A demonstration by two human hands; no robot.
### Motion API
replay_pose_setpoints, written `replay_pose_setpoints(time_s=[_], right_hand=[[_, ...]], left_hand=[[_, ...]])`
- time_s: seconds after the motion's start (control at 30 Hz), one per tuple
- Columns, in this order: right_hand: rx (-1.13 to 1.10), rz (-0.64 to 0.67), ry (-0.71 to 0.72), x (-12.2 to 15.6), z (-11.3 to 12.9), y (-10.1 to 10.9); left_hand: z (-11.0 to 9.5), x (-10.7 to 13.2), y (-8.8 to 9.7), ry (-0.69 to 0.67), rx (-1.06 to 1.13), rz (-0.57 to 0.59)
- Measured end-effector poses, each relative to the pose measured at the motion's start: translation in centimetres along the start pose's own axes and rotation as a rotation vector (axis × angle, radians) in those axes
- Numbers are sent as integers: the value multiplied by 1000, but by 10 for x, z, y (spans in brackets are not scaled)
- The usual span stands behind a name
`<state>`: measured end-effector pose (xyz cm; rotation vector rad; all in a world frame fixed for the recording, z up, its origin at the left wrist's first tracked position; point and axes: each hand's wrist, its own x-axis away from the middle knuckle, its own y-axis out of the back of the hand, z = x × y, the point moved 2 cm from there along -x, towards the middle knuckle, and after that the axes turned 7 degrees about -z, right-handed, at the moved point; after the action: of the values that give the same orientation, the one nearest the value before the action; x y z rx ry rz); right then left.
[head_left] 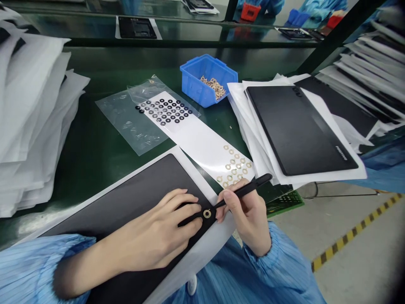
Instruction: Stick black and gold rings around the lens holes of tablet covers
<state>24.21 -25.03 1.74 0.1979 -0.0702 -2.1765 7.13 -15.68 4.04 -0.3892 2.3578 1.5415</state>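
A dark flat tablet cover (136, 198) lies on a white sheet in front of me. My left hand (161, 232) rests on it, holding nothing, its fingers stretched toward the corner. Just beyond those fingertips a small gold ring (207, 214) sits on the cover. My right hand (243, 207) grips a slim black pen-shaped tool (249, 188), its narrow tip beside the ring. Past the cover, a white strip (196, 141) carries black ring stickers (169, 110) at its far end and several gold rings (234, 164) at its near end.
A blue bin (198, 86) holds loose gold pieces. Clear plastic bags (126, 122) lie left of the strip. Stacked white sheets (34, 114) stand at left; another black cover (300, 131) tops a pile at right. Other people in blue sleeves (322, 8) are across the bench.
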Motion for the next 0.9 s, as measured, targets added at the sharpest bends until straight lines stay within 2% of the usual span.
replay_pose_setpoints(time_s=[0.63,0.77,0.9], right_hand=[[74,-5,4,-1,2,0],[80,1,62,1,2,-1],[110,14,177,4,1,-2]], left_hand=[[-2,0,1,-1,-2,-27],[-2,0,0,-7,-30,-28],[-2,-3,-2,-8,-66,42]])
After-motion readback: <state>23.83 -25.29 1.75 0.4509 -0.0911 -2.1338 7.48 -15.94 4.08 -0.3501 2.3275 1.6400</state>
